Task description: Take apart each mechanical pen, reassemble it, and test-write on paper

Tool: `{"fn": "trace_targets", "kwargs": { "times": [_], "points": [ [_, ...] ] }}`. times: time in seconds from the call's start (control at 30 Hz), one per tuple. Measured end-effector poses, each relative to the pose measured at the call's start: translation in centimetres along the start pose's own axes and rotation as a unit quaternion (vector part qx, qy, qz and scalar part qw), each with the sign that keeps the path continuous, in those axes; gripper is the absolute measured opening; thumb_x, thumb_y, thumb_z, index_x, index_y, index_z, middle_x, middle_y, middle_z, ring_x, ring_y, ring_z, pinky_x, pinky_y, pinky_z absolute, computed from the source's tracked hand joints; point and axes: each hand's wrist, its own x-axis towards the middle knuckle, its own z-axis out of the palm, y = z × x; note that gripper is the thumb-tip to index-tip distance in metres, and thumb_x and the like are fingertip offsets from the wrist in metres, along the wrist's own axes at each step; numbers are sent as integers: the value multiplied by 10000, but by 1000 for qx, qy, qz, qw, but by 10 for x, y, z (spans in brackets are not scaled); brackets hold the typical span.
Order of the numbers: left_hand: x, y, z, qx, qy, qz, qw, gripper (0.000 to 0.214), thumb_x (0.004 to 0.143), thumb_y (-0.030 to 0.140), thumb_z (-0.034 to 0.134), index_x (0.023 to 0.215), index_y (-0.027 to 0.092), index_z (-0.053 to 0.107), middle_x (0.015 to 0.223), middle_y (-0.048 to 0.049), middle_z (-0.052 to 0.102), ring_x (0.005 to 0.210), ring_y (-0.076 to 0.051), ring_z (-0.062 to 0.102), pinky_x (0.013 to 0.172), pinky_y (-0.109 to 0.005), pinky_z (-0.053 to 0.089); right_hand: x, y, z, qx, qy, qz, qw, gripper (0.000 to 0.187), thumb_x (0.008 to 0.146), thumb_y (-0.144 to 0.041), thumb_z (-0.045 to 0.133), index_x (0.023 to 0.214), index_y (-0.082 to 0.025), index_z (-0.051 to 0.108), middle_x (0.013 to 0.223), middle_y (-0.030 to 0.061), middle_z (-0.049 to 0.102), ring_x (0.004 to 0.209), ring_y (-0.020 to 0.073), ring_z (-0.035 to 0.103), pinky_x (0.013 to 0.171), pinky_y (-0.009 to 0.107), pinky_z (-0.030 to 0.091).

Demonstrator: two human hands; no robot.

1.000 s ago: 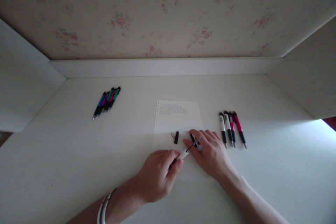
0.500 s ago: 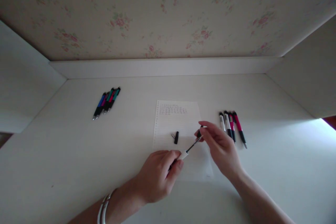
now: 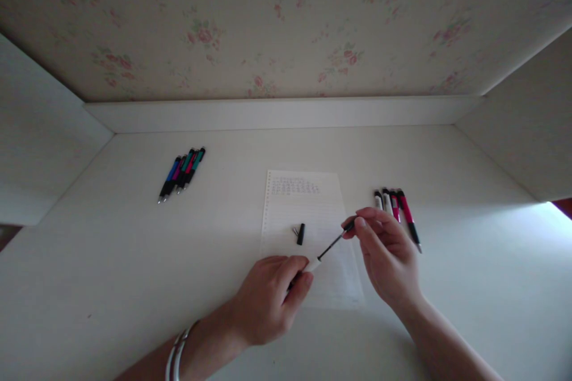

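My left hand [image 3: 274, 294] is closed around a white pen barrel [image 3: 312, 265], its white end poking out past the thumb. From that end a thin dark refill [image 3: 329, 248] extends up and to the right. My right hand [image 3: 388, 250] pinches a black pen part [image 3: 349, 224] at the refill's far end; whether the two are joined is hard to tell. Below both hands lies a lined sheet of paper [image 3: 286, 211] with handwriting near its top. On the paper rest a small black pen piece [image 3: 301, 234] and a tiny metallic bit [image 3: 295, 231] beside it.
Several pens [image 3: 181, 175] with blue, purple, green and pink barrels lie grouped at the left. Near my right hand is another group, with white pens [image 3: 386, 199] and pink pens [image 3: 406, 208]. A white ledge [image 3: 286, 114] and side panels border the white table [image 3: 134, 262].
My right hand has moved slightly up and right, away from the left, with the black pen part. More of the refill now shows outside the barrel. My left hand has stayed put.
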Motion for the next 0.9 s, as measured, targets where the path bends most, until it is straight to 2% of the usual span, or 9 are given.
{"fn": "trace_targets", "kwargs": {
  "times": [0.33, 0.67, 0.77, 0.83, 0.9],
  "points": [
    [1, 0, 0, -4, -6, 3, 1000, 224, 1032, 280, 417, 935, 175, 591, 731, -33, 645, 685, -192, 636, 685, -307, 483, -1, -2, 0, -22, 5, -8, 1000, 122, 907, -304, 703, 1021, -263, 689, 824, 11, 734, 692, 151, 688, 656, 297, 558],
    [0, 0, 0, 2, -8, -3, 1000, 228, 1025, 278, 434, 931, 166, 610, 732, -40, 657, 695, -206, 654, 681, -309, 478, -4, -3, 1, -52, -12, -26, 998, 121, 911, -279, 700, 1031, -265, 692, 826, 9, 751, 703, 146, 707, 658, 276, 581],
    [0, -1, 1, 0, -11, -3, 1000, 231, 1030, 286, 434, 932, 168, 606, 733, -36, 653, 692, -197, 648, 682, -301, 470, -9, -2, 3, -69, -38, -35, 996, 320, 914, -267, 696, 1226, -292, 625, 852, 10, 758, 728, 155, 711, 688, 293, 592],
    [0, -2, 1, -3, -10, -5, 1000, 227, 1033, 293, 434, 949, 170, 604, 761, -38, 665, 709, -194, 652, 693, -298, 467, -12, -1, 5, -61, -62, -31, 996, 516, 919, -276, 693, 1395, -313, 498, 863, 11, 763, 755, 166, 711, 721, 318, 597],
    [1, -1, 1, -5, -15, -7, 1000, 223, 1034, 291, 435, 942, 174, 600, 764, -33, 666, 704, -188, 649, 686, -293, 460, -14, -1, 7, -53, -85, -10, 995, 619, 925, -293, 686, 1476, -314, 405, 858, 12, 761, 785, 175, 713, 751, 336, 596]
  ]
}}
